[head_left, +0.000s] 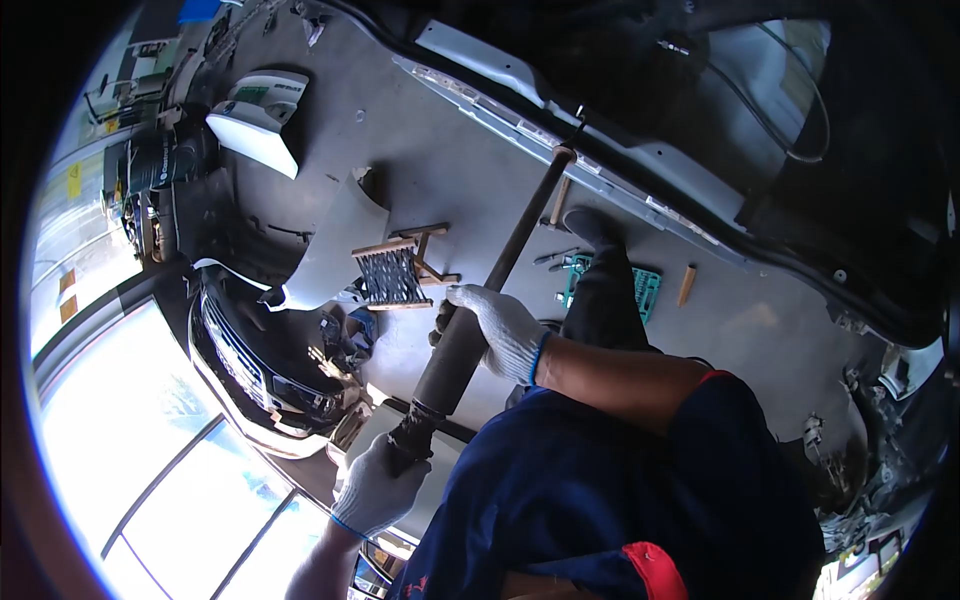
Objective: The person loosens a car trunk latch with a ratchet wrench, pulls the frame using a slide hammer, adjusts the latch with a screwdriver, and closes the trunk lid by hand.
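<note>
- Gripping a long dark tool [450, 368] in the head view, two gloved hands hold it slantwise, from lower left toward a car body's sill [650, 152] at upper right.
- The right hand [507, 335] is closed around the thick cylinder in the middle; the left hand [378, 488] is closed around the rear end, by a crumpled dark sleeve [412, 432].
- The tool's far end, a slim shaft with a round collar [565, 154], reaches the sill; the joint there is small and dim, so whether it is hooked on firmly is hard to tell.
- Good handling, in my judgement, calls for the shaft to line up with its attachment, a steady rear grip, and fingers clear of both ends of the cylinder.
- The right forearm comes in from the right, nearly level, its wrist close to straight; the left forearm rises from the bottom edge, behind the rear grip.
- On the floor beyond the hands lie a green tool case [648, 292] and a wooden-framed stool [392, 277], near a dark shoe [592, 226].
</note>
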`<action>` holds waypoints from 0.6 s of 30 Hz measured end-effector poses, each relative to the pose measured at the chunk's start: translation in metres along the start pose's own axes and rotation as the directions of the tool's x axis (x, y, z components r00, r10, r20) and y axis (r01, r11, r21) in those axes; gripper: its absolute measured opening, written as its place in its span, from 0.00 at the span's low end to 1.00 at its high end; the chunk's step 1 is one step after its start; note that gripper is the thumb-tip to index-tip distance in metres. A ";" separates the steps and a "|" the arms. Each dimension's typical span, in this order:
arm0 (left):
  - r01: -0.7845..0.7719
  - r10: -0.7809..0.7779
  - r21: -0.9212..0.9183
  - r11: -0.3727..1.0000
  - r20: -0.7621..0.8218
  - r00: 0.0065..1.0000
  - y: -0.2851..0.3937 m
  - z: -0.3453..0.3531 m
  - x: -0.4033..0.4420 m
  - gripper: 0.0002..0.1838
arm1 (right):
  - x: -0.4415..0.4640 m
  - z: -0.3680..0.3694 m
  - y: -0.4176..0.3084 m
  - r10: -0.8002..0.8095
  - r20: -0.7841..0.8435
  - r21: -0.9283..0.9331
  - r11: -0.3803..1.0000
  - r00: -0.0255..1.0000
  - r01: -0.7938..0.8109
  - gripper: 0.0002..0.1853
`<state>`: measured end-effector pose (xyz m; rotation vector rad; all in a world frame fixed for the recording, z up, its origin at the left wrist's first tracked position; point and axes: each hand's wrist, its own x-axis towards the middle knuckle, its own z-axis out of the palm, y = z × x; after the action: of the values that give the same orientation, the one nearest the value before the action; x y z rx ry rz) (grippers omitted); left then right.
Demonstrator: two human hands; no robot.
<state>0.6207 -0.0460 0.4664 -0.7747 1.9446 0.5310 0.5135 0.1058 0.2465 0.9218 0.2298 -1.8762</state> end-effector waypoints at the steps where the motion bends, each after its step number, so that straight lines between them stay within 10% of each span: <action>1: -0.009 0.010 0.029 1.000 -0.019 1.000 -0.003 0.000 0.003 0.20 | 0.003 -0.001 0.000 -0.010 0.006 -0.002 1.000 1.000 0.010 0.12; 18: -0.107 0.122 0.145 0.984 -0.101 0.987 -0.034 0.032 0.014 0.24 | 0.006 -0.017 0.012 -0.068 0.038 -0.057 0.996 0.997 0.070 0.13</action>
<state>0.6594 -0.0532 0.4373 -0.6168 2.1133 0.4232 0.5304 0.1050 0.2338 0.8495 0.2963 -1.9378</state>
